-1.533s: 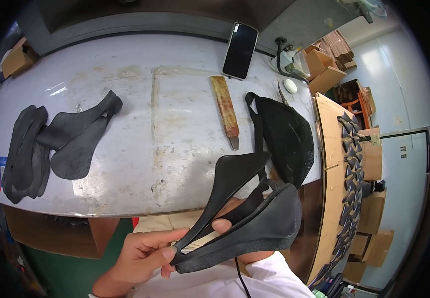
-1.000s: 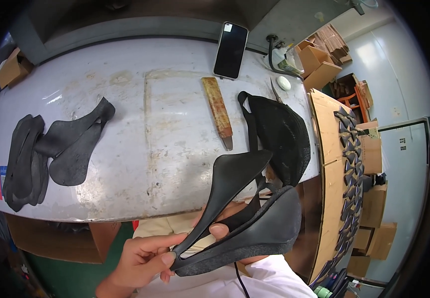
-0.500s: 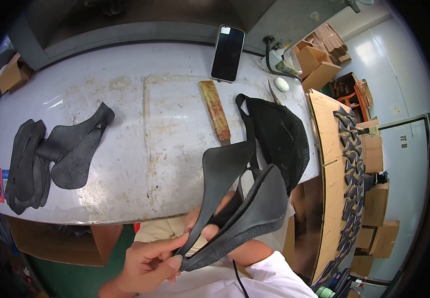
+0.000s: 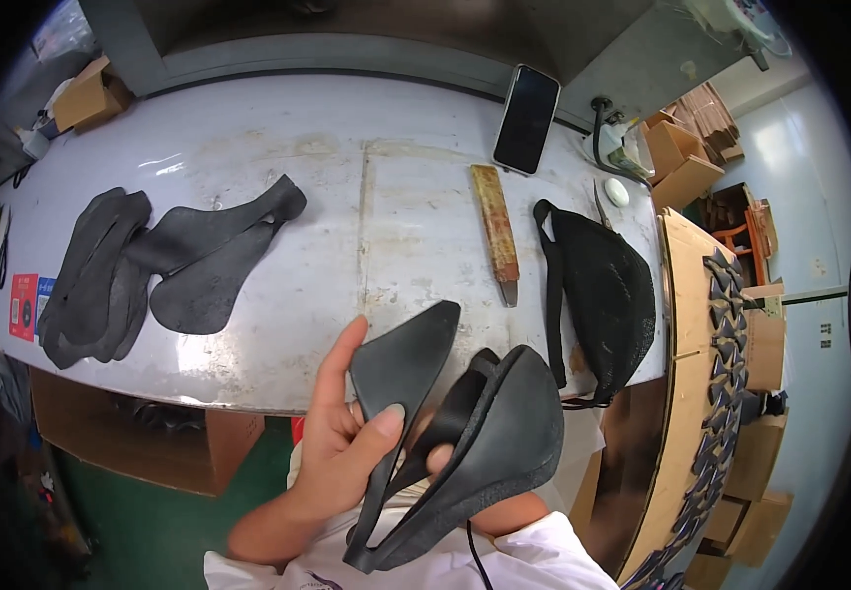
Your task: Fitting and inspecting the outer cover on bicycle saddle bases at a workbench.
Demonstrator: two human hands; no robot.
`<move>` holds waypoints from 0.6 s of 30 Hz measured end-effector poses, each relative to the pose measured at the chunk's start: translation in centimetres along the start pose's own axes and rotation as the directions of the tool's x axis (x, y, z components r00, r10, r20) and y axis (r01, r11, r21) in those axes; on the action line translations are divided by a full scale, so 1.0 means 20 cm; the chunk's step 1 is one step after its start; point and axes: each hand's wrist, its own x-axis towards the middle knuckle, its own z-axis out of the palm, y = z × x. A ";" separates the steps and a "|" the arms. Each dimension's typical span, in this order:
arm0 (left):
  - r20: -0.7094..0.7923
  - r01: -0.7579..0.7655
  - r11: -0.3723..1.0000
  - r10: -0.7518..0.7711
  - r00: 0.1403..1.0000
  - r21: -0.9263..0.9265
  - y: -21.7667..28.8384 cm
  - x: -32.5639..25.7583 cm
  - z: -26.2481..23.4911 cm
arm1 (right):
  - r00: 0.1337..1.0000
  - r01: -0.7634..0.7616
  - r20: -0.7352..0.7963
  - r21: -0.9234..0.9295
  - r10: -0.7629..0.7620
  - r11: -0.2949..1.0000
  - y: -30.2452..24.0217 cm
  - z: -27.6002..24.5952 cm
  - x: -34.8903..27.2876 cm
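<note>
In front of my body I hold a black moulded foam piece (image 4: 509, 433) with a wide curved shell, rough edges and a thinner flap. My left hand (image 4: 342, 442) pinches the flap between its thumb and fingers. Most of my right hand (image 4: 439, 458) is hidden behind the shell; a fingertip shows in the gap, gripping from inside. Beyond the shell, on the table, lies a black mesh-covered piece with a strap (image 4: 603, 295). A knife with a worn, yellowish-brown handle (image 4: 496, 221) lies to the left of it.
A stack of dark foam pieces (image 4: 96, 280) and a loose one (image 4: 214, 261) lie at the table's left. A phone (image 4: 527, 120) leans at the back, near a white oval object (image 4: 616, 192). Cardboard (image 4: 681, 285) with rows of small dark pieces stands right.
My left hand has moved from the foam piece's lower tip up to its flap, which now bends nearer. The view has shifted, so the table things appear farther right.
</note>
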 end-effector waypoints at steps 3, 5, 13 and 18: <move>0.001 0.012 1.000 -0.012 1.000 0.012 -0.04 -0.01 -0.03 | 0.999 0.048 -0.018 -0.016 -0.049 0.999 0.04 0.04 0.01; 0.018 0.003 0.999 -0.004 1.000 0.037 -0.06 -0.01 -0.03 | 0.996 0.079 -0.041 -0.030 -0.081 0.996 0.05 0.04 0.07; -0.001 -0.112 0.990 0.112 0.994 0.085 -0.11 -0.01 0.00 | 0.972 0.194 -0.113 -0.094 -0.204 0.976 0.09 0.01 0.03; -0.006 -0.171 0.968 0.175 0.985 0.185 -0.11 -0.01 0.01 | 0.951 0.263 -0.133 -0.128 -0.280 0.956 0.11 0.08 0.10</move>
